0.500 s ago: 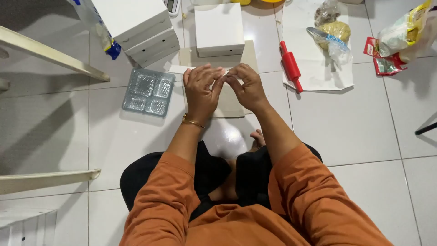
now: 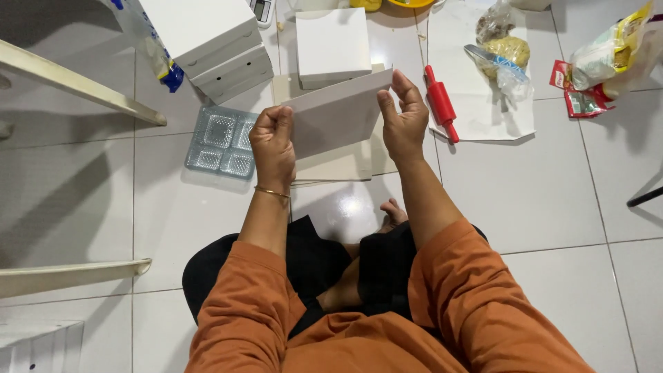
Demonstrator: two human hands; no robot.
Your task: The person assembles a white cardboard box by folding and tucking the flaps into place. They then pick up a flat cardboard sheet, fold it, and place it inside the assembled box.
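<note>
I hold a flat grey-white cardboard sheet (image 2: 338,114) lifted off the floor and tilted, its right end higher. My left hand (image 2: 273,141) grips its lower left edge, with a thin bangle on the wrist. My right hand (image 2: 404,117) pinches its upper right corner. Under the sheet lies a stack of flat cream cardboard blanks (image 2: 335,164) on the white tiled floor. I sit cross-legged in orange sleeves.
A folded white box (image 2: 331,45) stands beyond the stack, and stacked white boxes (image 2: 217,45) sit at upper left. A clear plastic compartment tray (image 2: 222,144) lies left of my hands. A red rolling pin (image 2: 440,102), white paper and food bags lie right.
Both hands were pressed low on the cardboard stack; now they have lifted one sheet up off it and tilted it, with the hands spread further apart.
</note>
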